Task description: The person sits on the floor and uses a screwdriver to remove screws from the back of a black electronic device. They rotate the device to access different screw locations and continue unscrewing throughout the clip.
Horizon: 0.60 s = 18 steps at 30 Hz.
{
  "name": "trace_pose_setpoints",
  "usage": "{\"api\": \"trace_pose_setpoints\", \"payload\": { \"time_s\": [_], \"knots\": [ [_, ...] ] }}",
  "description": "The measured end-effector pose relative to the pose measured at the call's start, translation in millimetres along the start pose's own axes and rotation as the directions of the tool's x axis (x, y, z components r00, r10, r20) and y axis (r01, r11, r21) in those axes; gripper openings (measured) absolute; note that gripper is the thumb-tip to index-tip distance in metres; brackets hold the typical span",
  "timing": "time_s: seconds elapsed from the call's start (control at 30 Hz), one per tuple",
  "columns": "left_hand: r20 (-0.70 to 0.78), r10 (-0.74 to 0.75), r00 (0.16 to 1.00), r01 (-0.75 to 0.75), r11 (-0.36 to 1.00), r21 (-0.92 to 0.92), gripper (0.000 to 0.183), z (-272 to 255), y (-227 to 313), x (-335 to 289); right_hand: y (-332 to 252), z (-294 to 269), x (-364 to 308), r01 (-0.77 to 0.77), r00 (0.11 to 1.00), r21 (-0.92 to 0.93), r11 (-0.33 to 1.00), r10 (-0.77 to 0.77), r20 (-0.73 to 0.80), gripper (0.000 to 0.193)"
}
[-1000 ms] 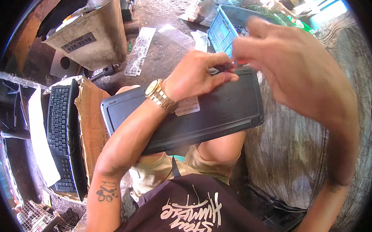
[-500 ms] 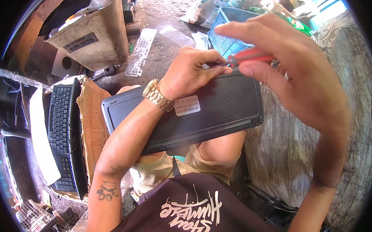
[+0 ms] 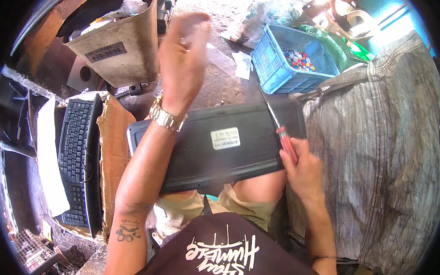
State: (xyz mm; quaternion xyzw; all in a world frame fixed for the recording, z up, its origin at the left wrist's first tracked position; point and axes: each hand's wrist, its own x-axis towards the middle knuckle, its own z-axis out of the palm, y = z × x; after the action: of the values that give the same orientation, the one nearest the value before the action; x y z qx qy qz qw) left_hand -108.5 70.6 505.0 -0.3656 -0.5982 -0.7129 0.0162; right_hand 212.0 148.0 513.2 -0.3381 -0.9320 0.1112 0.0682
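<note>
A black keyboard (image 3: 195,143) lies face down across my thighs, a white label on its underside. My right hand (image 3: 304,168) is closed around the red handle of a screwdriver (image 3: 287,143), near the keyboard's right end. The metal shaft points away from me over the back of the keyboard; I cannot tell whether its tip touches. My left hand (image 3: 185,63), with a metal watch (image 3: 166,115) at the wrist, is raised beyond the keyboard's far edge. Motion smears its fingers, so whether they hold anything is unclear.
Another black keyboard (image 3: 77,139) stands in an open cardboard box (image 3: 112,127) on my left. A large dirty bin (image 3: 128,63) is at the far left. Beyond the keyboard's right end sits a blue crate (image 3: 276,76) with small coloured pieces. A grey woven sack (image 3: 363,165) lies at my right.
My left hand has left the keyboard's far edge and swung away and to the left. My right hand has come down toward me with the screwdriver, which now lies over the keyboard's right part.
</note>
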Motion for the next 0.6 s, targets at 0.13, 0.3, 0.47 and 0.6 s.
{"api": "trace_pose_setpoints", "payload": {
  "time_s": [0.13,0.3,0.47,0.6],
  "knots": [
    [0.454,0.041,0.890,-0.168,0.955,0.243,0.015,7,10,-14,14,28,-30,-0.001,0.939,0.462,0.887,0.160,-0.305,0.048],
    [0.773,0.203,0.601,-0.585,0.771,0.253,0.008,30,7,-39,25,21,-31,-0.016,0.910,0.661,0.750,0.285,-0.302,0.048],
    [0.852,0.197,0.485,-0.750,0.594,0.289,0.006,43,-2,-46,32,28,-37,-0.016,0.882,0.737,0.675,0.358,-0.308,0.046],
    [0.909,0.154,0.387,-0.854,0.431,0.291,0.015,59,0,-46,34,23,-41,0.020,0.862,0.773,0.634,0.380,-0.334,0.044]
  ]
}}
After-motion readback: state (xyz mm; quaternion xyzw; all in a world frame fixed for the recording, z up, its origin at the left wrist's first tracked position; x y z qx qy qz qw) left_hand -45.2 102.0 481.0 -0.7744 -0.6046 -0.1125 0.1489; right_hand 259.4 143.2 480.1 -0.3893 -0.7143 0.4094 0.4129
